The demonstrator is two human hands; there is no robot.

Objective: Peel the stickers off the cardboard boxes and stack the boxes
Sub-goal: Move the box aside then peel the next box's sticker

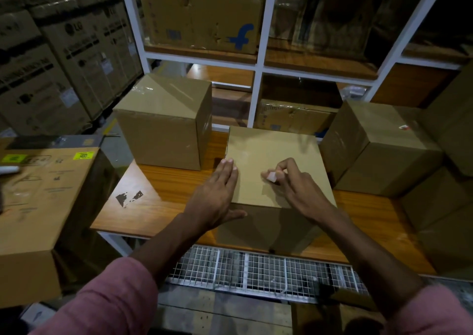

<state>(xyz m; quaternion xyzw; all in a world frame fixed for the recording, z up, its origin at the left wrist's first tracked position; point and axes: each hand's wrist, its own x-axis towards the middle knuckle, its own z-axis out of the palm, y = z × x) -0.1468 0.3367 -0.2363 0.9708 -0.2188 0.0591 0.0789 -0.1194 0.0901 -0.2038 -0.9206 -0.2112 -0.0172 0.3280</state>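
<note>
A plain cardboard box (279, 160) stands in the middle of the wooden table (163, 196), right in front of me. My left hand (217, 196) lies flat with straight fingers on the box's left top edge, its thumb against the front face. My right hand (294, 183) rests on the box top and pinches a small pale crumpled sticker (272, 176) between thumb and fingers. A second cardboard box (163, 122) stands at the back left of the table. A third box (378, 145) stands to the right, with a small red-and-white sticker remnant (405, 127) on its top.
A large printed carton (43, 196) with green labels stands at the left. More brown boxes (450, 181) pile at the far right. White shelving (258, 63) with cartons rises behind the table. A wire mesh panel (256, 268) lies below the table's front edge. Dark sticker scraps (129, 197) mark the tabletop.
</note>
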